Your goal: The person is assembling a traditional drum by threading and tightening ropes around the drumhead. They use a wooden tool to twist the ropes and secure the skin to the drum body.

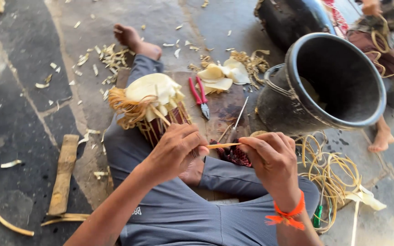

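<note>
I sit cross-legged on a stone floor. My left hand and my right hand pinch the two ends of a thin pale cane strip held level between them. Just beyond my left hand lies a bundle of cane strands and pale leaf pieces resting on my leg. My right wrist wears an orange thread band. Red-handled pliers lie on a dark wooden board ahead of my hands.
A large black pot lies tilted at the right, with loose cane coils beneath it. Another person's bare foot shows at the far right. A wooden piece and scattered shavings lie on the left floor.
</note>
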